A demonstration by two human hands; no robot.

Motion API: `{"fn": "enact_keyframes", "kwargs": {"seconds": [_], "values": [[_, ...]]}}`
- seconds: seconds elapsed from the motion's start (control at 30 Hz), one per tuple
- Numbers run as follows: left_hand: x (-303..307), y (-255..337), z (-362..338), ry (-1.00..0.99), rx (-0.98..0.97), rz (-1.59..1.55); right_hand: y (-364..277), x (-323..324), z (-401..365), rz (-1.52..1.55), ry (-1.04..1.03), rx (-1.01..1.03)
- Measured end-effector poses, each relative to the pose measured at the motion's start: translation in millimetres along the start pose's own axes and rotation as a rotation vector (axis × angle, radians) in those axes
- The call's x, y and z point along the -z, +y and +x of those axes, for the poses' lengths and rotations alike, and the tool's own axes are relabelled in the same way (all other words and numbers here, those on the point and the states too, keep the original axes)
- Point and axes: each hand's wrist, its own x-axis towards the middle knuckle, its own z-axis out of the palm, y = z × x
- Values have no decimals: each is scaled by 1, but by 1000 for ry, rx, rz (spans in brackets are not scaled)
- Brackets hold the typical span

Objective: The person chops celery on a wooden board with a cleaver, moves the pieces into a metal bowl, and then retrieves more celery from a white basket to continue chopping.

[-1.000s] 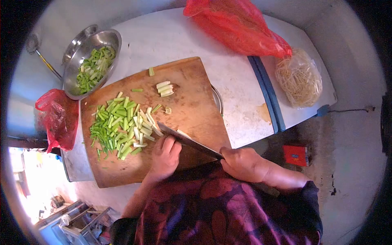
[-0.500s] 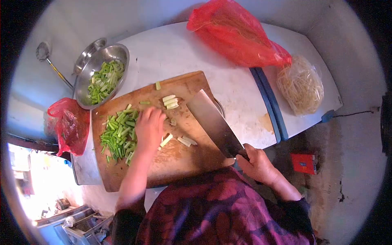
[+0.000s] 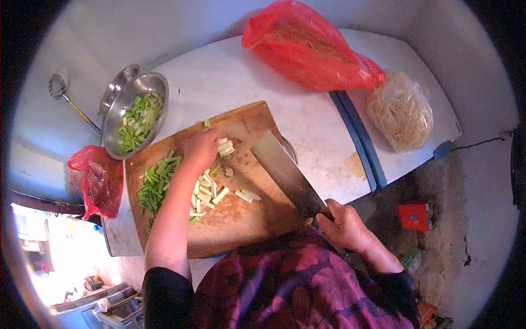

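My right hand (image 3: 345, 226) grips the handle of a broad cleaver (image 3: 287, 178), whose blade slants up and left over the right side of the wooden cutting board (image 3: 246, 225). My left hand (image 3: 201, 149) is over the board's upper left, fingers curled against a small bunch of pale celery pieces (image 3: 226, 148). Part of those fingers is hidden behind the hand. Beneath the left wrist lie loose whitish celery pieces (image 3: 206, 192). A heap of chopped green celery (image 3: 159, 183) sits left of the forearm. Two pale sticks (image 3: 246, 195) lie nearer the blade.
A steel bowl (image 3: 164, 93) with cut celery leans at the board's upper left, beside a red plastic bag (image 3: 104, 186). Across the white table (image 3: 219, 77) lie a large red bag (image 3: 307, 49) and a clear bag of noodle-like strands (image 3: 402, 112). A ladle (image 3: 79, 109) stands by the wall.
My left hand has moved up from the green heap to the pale bunch, uncovering whitish pieces below. My right hand still holds the cleaver in nearly the same place. The view has shifted slightly.
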Motion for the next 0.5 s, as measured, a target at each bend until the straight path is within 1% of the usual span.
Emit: {"fn": "enact_keyframes", "kwargs": {"seconds": [0.07,0.13,0.2,0.3,0.4,0.5], "values": [[24,24,-30,81,-41,19,-5,4,0,21,-2,-30],[43,44,-72,128,-145,-28,-8,7,-1,-18,-15,0],[38,53,-119,75,-201,-40,-16,13,-4,-47,-74,29],[-3,53,-172,-24,-155,-25,-18,10,-4,-114,-162,166],[-22,48,-186,160,-232,-16,-26,1,-2,-134,-206,292],[-32,47,-189,276,-225,-38,-34,-5,2,-239,-299,331]]}}
